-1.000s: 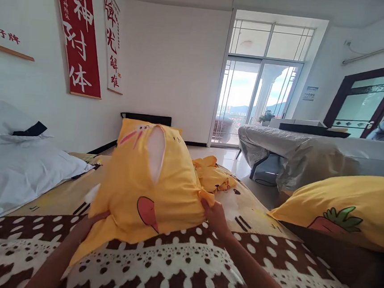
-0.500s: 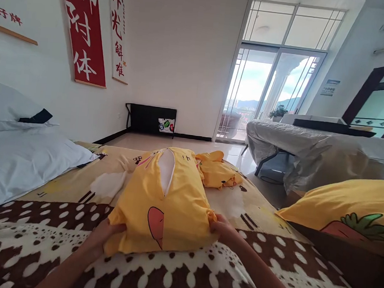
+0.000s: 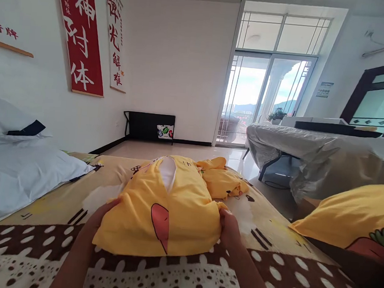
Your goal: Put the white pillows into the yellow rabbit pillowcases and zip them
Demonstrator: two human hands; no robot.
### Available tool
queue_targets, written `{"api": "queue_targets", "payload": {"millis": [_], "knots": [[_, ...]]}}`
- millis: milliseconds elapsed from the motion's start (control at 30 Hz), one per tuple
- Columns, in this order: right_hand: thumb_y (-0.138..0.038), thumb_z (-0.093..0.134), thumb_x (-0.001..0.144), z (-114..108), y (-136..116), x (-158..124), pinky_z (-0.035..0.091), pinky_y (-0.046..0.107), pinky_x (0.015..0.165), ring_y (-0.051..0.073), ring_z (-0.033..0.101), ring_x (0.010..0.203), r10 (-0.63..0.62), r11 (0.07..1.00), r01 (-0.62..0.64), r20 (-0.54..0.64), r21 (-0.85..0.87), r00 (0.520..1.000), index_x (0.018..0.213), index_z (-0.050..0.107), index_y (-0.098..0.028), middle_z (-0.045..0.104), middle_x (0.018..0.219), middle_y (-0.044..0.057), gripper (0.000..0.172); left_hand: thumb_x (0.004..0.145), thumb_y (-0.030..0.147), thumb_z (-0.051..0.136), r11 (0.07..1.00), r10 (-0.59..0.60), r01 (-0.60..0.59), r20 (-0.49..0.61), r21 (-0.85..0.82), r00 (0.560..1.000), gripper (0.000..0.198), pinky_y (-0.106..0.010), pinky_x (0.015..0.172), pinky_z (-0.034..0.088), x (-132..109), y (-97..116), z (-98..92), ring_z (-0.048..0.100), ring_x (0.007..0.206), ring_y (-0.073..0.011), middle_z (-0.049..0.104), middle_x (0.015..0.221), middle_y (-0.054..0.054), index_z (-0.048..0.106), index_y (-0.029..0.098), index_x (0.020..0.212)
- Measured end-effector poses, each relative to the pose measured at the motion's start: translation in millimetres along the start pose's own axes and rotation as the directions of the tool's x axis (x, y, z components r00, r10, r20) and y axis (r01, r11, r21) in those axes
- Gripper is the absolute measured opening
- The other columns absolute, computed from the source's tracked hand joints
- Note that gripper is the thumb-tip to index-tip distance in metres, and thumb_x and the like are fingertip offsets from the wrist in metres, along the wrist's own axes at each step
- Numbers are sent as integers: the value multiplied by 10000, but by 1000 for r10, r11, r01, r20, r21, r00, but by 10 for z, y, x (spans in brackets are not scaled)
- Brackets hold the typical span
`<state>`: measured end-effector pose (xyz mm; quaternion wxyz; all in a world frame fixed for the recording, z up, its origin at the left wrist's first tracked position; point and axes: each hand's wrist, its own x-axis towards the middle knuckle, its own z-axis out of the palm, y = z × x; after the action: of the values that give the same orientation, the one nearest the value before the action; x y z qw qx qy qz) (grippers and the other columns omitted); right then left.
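Observation:
A stuffed yellow pillowcase with a carrot print lies on the patterned blanket. White filling shows through a long slit in its top. My left hand grips the cover's left side, its fingertips partly hidden by the fabric. At the right side, my right hand is closed on a bunched bit of the same cover. Just beyond the pillow's far right side lies a crumpled yellow cloth.
White pillows lie at the left. Another yellow pillow rests on a box at the right. Behind stand a plastic-covered table and a black folded panel against the wall.
Both hands have moved up along the pillow's sides, the left one farther away from me. The near end of the pillow looks wider and flatter. The camera view has shifted slightly.

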<state>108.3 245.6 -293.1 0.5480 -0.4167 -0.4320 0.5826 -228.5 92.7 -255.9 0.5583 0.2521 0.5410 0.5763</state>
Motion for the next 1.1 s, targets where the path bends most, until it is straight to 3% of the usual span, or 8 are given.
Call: {"api": "queue_targets", "payload": {"millis": [100,333,500,633,733,867,967,1100], "knots": [[-318,470,496,-21,41,47,318,242,393,95,347,399,68,998,-68,2,8,998,495,326,-234,353,397,-56,166,558,466,734,984,-85,84,-3,-157,996,354,-355,584,530,61,-152,-91,669,666,-273,665,621,-58,594,184,721],[-252,533,472,-18,-139,22,360,225,471,117,458,506,68,998,-69,41,7,997,671,513,-206,533,539,-50,206,515,365,825,986,166,-168,-133,-3,977,540,-200,386,323,76,-100,-286,407,355,-71,397,382,75,323,179,443],[-290,513,502,-95,-219,59,372,242,515,147,501,560,-55,972,68,65,-223,996,758,575,-189,588,598,-20,282,566,435,782,982,181,-168,-180,84,967,414,-228,457,395,119,-112,-288,495,445,-113,512,481,43,474,159,543],[-261,480,542,-319,-178,219,346,244,536,148,499,588,-116,712,238,223,-660,968,664,590,-178,576,580,-13,183,573,487,749,905,158,-99,-109,414,981,421,-225,458,352,100,-99,-307,489,449,-130,521,477,14,482,165,518],[-195,472,606,-455,-76,284,309,241,535,139,495,588,29,393,290,327,-873,945,579,539,-178,568,571,2,74,531,399,771,603,209,-31,-121,797,970,411,-215,435,231,34,-50,-301,422,418,-119,444,408,21,439,176,431],[-114,462,666,-405,-72,172,311,258,601,151,526,669,-67,223,283,274,-933,959,687,555,-174,612,716,42,113,625,392,699,400,421,-114,-72,909,904,223,-225,553,345,-177,82,-113,574,653,-200,645,665,-40,632,182,656],[-112,431,744,-189,-204,-78,371,313,747,188,561,848,-310,155,456,395,-876,865,899,582,-189,614,976,79,230,678,457,669,376,305,-269,156,887,940,346,-240,682,403,-353,120,122,594,815,-221,676,901,-51,662,212,922],[-228,533,794,127,-274,-405,387,333,889,191,536,995,-148,223,748,737,-625,660,983,582,-242,595,1060,40,196,630,375,700,227,172,-371,338,901,925,327,-247,682,368,-359,0,403,539,817,-211,615,914,-32,613,204,896]]}}
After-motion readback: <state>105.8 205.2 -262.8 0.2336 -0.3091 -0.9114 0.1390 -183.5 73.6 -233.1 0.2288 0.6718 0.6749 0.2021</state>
